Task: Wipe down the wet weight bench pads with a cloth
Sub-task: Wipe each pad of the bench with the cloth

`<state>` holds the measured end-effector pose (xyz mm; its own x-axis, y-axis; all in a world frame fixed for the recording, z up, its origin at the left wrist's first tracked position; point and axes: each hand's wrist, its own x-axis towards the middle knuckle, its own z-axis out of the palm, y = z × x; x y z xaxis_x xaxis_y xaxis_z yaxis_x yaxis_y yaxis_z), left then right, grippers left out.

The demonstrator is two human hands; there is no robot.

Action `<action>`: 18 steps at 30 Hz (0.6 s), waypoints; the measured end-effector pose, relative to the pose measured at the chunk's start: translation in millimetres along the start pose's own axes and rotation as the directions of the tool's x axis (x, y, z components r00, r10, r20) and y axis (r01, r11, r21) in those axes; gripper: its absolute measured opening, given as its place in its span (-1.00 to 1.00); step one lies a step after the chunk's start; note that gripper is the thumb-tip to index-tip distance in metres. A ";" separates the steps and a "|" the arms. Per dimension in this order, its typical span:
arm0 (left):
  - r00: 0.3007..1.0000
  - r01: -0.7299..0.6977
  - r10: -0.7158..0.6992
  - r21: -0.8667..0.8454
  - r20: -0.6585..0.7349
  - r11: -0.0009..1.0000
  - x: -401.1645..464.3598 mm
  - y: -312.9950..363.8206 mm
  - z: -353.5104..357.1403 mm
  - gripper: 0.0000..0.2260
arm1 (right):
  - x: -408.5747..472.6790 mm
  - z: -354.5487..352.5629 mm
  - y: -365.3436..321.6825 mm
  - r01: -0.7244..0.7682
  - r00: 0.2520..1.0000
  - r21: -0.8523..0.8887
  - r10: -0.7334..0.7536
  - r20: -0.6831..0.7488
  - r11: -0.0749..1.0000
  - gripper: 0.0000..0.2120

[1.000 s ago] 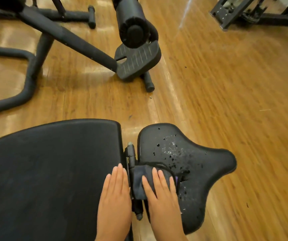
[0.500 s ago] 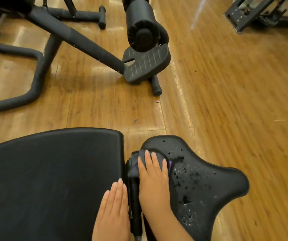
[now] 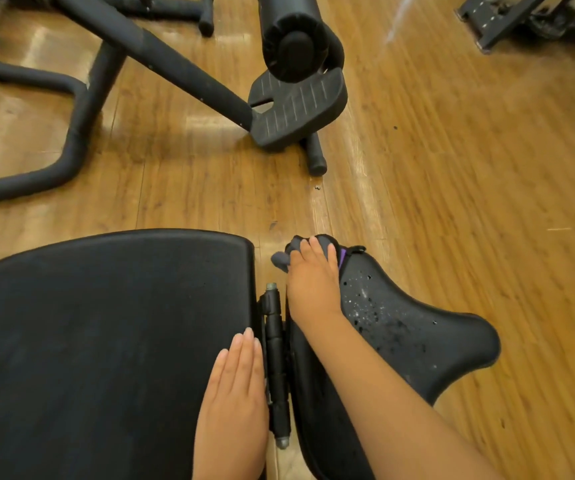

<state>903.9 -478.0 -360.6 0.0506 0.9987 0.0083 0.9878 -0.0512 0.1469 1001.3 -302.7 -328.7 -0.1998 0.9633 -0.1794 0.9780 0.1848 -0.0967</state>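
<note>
From the head view we press our right hand (image 3: pixel 314 275), fingers straight, on the grey cloth (image 3: pixel 288 254) at the far edge of the wet seat pad (image 3: pixel 417 327); our left hand (image 3: pixel 234 393) rests flat, fingers straight, on the back pad (image 3: pixel 106 323).

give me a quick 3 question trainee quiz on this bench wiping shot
1. True or false: the left hand holds the cloth.
2. Where do water droplets show? A) the large back pad B) the small seat pad C) the floor
3. Fill in: the right hand presses the cloth at the seat pad's ____ edge, far or near.

Key
1. False: the left hand rests flat on the large back pad.
2. B
3. far
</note>
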 end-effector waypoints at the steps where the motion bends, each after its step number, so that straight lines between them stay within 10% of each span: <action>1: 1.000 -0.008 0.008 -0.004 0.013 1.000 -0.1 -0.1 -2.7 -0.54 | -9.1 1.1 1.2 0.031 1.000 0.019 -0.031 -0.004 0.999 -0.57; 18: 0.999 -0.023 0.021 0.033 0.042 0.999 -7.3 1.7 -13.2 -0.51 | -258.7 68.2 37.6 0.273 0.956 0.006 -0.270 -0.111 0.962 -0.49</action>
<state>903.3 -485.4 -347.4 0.0776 0.9965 -0.0304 0.9908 -0.0737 0.1135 1085.6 -558.2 -352.7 -0.4489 0.8928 -0.0372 0.8861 0.4393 -0.1480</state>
